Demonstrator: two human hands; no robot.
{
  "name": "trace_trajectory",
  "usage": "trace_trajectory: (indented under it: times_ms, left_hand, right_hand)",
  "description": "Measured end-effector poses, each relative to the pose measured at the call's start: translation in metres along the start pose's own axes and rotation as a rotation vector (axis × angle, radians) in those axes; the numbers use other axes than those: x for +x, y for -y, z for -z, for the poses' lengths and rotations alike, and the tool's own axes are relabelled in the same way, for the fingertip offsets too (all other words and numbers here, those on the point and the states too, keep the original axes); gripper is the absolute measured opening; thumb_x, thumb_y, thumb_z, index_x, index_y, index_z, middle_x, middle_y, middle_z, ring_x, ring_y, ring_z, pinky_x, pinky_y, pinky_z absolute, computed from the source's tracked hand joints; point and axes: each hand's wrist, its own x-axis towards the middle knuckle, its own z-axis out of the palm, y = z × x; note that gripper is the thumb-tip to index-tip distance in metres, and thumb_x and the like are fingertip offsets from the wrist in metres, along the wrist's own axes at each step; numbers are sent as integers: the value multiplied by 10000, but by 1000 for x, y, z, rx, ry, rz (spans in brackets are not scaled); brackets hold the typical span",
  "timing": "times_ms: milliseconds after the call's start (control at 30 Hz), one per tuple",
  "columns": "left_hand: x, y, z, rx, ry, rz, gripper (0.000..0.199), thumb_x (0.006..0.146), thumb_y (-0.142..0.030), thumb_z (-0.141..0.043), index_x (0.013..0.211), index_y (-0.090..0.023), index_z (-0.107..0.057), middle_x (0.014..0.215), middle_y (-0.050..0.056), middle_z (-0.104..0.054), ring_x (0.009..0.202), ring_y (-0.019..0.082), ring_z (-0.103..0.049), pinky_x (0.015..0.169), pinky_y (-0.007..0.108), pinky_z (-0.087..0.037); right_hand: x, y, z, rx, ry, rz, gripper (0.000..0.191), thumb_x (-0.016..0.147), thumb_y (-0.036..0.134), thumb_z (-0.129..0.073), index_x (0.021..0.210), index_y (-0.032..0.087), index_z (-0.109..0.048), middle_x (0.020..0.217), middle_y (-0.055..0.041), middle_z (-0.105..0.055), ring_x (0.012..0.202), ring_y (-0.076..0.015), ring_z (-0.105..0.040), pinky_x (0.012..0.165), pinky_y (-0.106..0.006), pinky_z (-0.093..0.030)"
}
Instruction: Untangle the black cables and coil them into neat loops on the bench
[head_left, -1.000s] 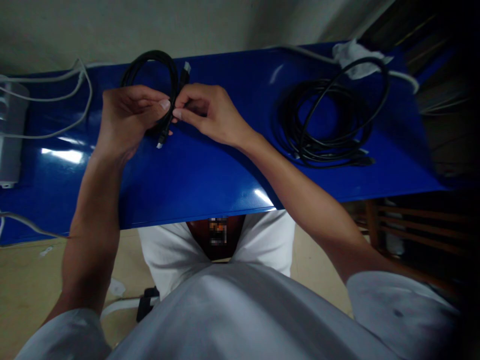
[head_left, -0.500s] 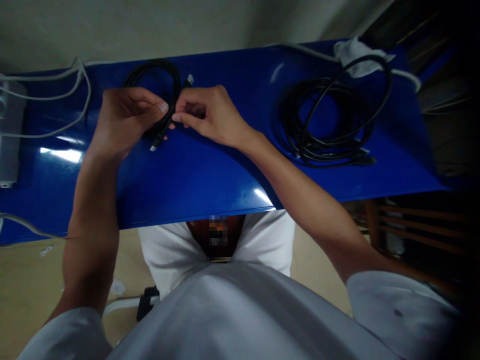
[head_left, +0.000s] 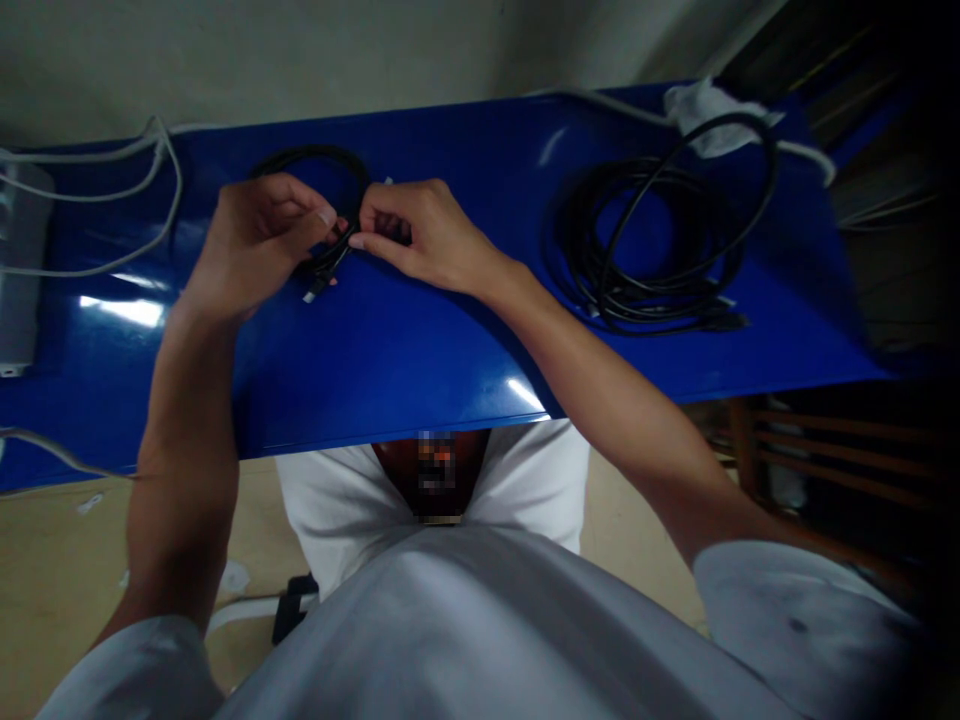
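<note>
A coiled black cable [head_left: 322, 153] is held just above the blue table, left of centre. My left hand [head_left: 259, 240] is closed on the coil's left side, thumb and fingers pinched together. At the coil's right side, my right hand [head_left: 420, 232] pinches the cable between thumb and bent fingers. A plug with a metal tip [head_left: 310, 295] sticks out below, between the hands. The tip of another connector shows just above my right hand. My fingers cover part of the coil.
On the right of the blue table [head_left: 420, 370] lies a larger black cable coil [head_left: 581, 240], with a crumpled white wrapper [head_left: 709, 115] behind it. White cables [head_left: 178, 185] and a power strip [head_left: 26, 270] are at the left. A wooden chair [head_left: 742, 450] stands lower right.
The coil has tilted and sunk a little, and its lower plug has shifted slightly right. My right hand now covers most of the upper connector. My left hand has moved slightly right.
</note>
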Motion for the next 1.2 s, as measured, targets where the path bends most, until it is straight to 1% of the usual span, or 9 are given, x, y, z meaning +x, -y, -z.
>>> trace_trajectory:
  times_ms: [67,167,233,400,567,633,767,900,1200]
  left_hand:
    - [0,0,1,4,22,17,350,958,-425,-917,1001,-109,-771,893,50,-804,755,125,-781,787,307,-723]
    - [0,-1,1,4,38,13,441,951,-498,-913,1026,-92,-761,873,41,-772,733,149,-775,827,467,-737]
    - [0,0,1,-6,17,19,466,920,-520,-938,1011,-93,-774,873,56,-766,740,177,-778,825,499,-737]
    - [1,-1,2,10,11,5,425,917,-515,-933,985,-118,-799,893,63,-780,771,183,-776,819,427,-724]
    - [1,-2,0,73,-12,-39,308,902,-427,-953,907,-153,-814,797,17,-754,686,109,-691,706,223,-623]
    - [0,-2,-1,74,11,-27,287,903,-411,-954,917,-158,-821,827,34,-776,698,117,-689,679,215,-595]
    - [-2,-3,1,110,39,-16,241,927,-370,-929,936,-152,-829,861,60,-796,722,134,-699,724,241,-603]
    - [-3,-7,3,170,74,-29,186,924,-325,-917,934,-156,-841,835,51,-793,711,133,-705,734,238,-606]
    - [-3,-8,7,119,117,-31,185,891,-329,-921,971,-173,-863,893,73,-823,747,148,-740,710,220,-603]
  right_hand:
    - [-1,-2,1,-20,2,0,315,1160,456,-614,1016,179,-656,968,-33,-720,891,-186,-671,866,-313,-500]
    - [-2,-10,3,-46,-17,-13,420,1186,553,-531,1044,178,-657,982,-38,-717,921,-200,-685,892,-327,-504]
    - [-2,-16,3,-50,-59,-30,464,1190,599,-489,1053,189,-657,976,-39,-719,941,-212,-698,901,-330,-510]
    - [-2,-17,7,-77,-174,-48,453,1149,650,-548,1053,221,-656,985,-52,-721,1011,-251,-700,930,-345,-528]
    - [-1,5,12,-124,-125,19,398,1105,634,-633,1117,239,-677,1197,-78,-713,1182,-288,-647,1090,-417,-508]
    - [-1,10,10,-125,-77,38,355,1101,599,-645,1110,248,-692,1258,-86,-704,1238,-301,-625,1126,-438,-497]
    - [0,9,4,-97,-21,26,254,1116,488,-613,1086,253,-704,1292,-93,-699,1258,-307,-614,1128,-460,-498]
    - [0,5,1,-63,-39,5,188,1104,400,-605,1043,254,-706,1254,-85,-713,1221,-302,-638,1101,-458,-516]
    - [0,6,0,-76,-55,-23,127,1069,334,-622,989,261,-688,1212,-69,-734,1177,-282,-657,1127,-434,-511]
